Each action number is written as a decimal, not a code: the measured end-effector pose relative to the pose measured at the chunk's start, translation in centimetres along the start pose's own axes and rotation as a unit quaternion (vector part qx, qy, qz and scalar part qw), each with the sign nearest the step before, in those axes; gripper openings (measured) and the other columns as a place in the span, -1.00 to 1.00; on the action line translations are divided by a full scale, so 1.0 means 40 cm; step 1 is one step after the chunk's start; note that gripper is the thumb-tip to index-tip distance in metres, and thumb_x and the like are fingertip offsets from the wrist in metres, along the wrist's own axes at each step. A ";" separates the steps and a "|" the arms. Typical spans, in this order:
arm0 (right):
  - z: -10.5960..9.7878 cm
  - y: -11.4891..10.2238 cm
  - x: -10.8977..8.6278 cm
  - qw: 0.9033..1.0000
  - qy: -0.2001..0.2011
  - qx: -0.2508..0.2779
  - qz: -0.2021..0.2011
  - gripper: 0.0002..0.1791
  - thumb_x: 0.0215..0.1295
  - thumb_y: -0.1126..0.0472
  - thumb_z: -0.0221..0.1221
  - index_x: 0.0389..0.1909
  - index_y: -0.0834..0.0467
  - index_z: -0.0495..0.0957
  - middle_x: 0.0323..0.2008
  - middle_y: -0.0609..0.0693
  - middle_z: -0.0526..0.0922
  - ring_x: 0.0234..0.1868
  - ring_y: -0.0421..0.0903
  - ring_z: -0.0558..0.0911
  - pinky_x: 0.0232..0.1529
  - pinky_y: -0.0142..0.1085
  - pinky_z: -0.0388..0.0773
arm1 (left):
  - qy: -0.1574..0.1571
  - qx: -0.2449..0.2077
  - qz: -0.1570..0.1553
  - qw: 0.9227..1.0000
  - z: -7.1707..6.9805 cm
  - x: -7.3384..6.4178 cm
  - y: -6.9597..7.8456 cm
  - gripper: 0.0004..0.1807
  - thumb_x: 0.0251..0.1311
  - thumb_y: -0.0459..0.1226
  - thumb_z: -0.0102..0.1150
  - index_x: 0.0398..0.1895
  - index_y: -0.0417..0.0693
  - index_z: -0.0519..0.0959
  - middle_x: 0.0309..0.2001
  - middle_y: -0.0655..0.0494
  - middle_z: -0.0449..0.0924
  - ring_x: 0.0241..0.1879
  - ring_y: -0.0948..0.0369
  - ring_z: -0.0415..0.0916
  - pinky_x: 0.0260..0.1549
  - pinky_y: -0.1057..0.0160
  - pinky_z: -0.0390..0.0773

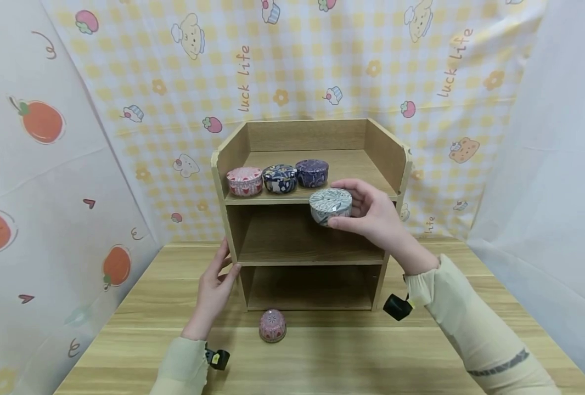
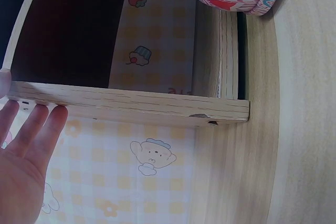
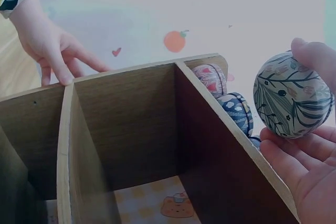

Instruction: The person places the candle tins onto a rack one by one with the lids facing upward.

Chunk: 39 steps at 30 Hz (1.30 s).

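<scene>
My right hand (image 1: 371,211) grips a round tin (image 1: 330,206) with a pale leaf pattern, thumb at one side and fingers at the other. It is held in front of the top board of a small wooden shelf (image 1: 312,262). On that board, a pink tin (image 1: 245,182), a dark blue flowered tin (image 1: 280,180) and a purple tin (image 1: 313,173) sit side by side. My left hand (image 1: 215,291) touches the shelf's left side, thumb on the front edge and fairly straight fingers along the outer face. The right wrist view shows the leaf-patterned tin (image 3: 291,95) up close.
A smaller pink tin (image 1: 273,326) stands on the wooden table (image 1: 342,356) before the shelf's lower left. Raised side walls (image 1: 386,153) border the top board. Behind hangs a yellow checked cloth (image 1: 292,66), with white cloth at both sides.
</scene>
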State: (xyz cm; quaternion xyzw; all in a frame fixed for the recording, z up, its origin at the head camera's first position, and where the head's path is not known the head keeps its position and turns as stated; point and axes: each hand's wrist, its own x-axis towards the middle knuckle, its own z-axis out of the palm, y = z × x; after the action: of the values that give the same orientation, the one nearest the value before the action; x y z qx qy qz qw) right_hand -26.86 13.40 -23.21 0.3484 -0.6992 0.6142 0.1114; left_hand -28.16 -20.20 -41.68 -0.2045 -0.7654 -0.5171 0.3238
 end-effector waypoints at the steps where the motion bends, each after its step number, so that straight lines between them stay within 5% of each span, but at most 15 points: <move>1: 0.000 -0.001 0.002 1.000 0.001 0.000 0.000 -0.32 -0.05 0.55 0.38 0.17 0.46 0.37 -0.07 0.05 0.66 -0.09 -0.10 0.64 -0.10 -0.33 0.61 | 0.000 0.001 0.003 1.000 0.000 0.000 0.000 -0.27 0.30 -0.43 0.14 0.50 0.09 0.16 0.30 -0.16 0.38 0.08 -0.09 0.50 -0.17 0.42 0.57; 16: -0.014 -0.019 0.021 1.000 0.021 -0.003 -0.013 -0.32 -0.08 0.61 0.35 0.15 0.42 0.40 -0.09 0.00 0.67 -0.17 -0.11 0.66 -0.16 -0.37 0.61 | -0.008 -0.002 -0.030 1.000 -0.005 0.000 0.009 -0.26 0.30 -0.45 0.13 0.50 0.07 0.15 0.33 -0.14 0.34 0.11 -0.09 0.46 -0.14 0.53 0.50; 30: -0.042 -0.035 0.039 0.997 0.049 -0.057 -0.015 -0.41 -0.02 0.44 0.42 0.11 0.29 0.49 -0.15 -0.08 0.69 -0.30 -0.10 0.61 -0.29 -0.44 0.57 | -0.010 -0.012 -0.037 0.999 -0.001 -0.003 0.006 -0.26 0.31 -0.43 0.14 0.50 0.12 0.16 0.34 -0.11 0.33 0.14 -0.08 0.44 -0.13 0.51 0.51; 36: -0.055 -0.038 0.057 0.998 0.056 -0.042 -0.011 -0.41 0.00 0.48 0.38 0.12 0.31 0.47 -0.13 -0.09 0.69 -0.32 -0.11 0.63 -0.31 -0.45 0.56 | -0.009 -0.011 -0.043 0.999 0.000 0.001 0.019 -0.28 0.29 -0.49 0.12 0.49 -0.06 0.15 0.34 -0.16 0.32 0.15 -0.13 0.42 -0.14 0.57 0.48; 39: -0.061 -0.037 0.065 0.998 0.059 -0.036 -0.003 -0.43 0.01 0.46 0.38 0.12 0.27 0.49 -0.13 -0.08 0.69 -0.34 -0.11 0.63 -0.33 -0.44 0.57 | -0.011 -0.002 -0.036 0.999 -0.004 0.004 0.055 -0.29 0.28 -0.54 0.10 0.48 -0.20 0.12 0.32 -0.27 0.30 0.12 -0.22 0.41 -0.15 0.59 0.46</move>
State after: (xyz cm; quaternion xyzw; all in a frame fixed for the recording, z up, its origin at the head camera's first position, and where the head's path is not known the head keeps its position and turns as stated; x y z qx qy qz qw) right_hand -28.52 14.74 -20.00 0.3093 -0.7125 0.6074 0.1667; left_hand -26.79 -19.51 -40.08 -0.1835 -0.7748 -0.5277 0.2958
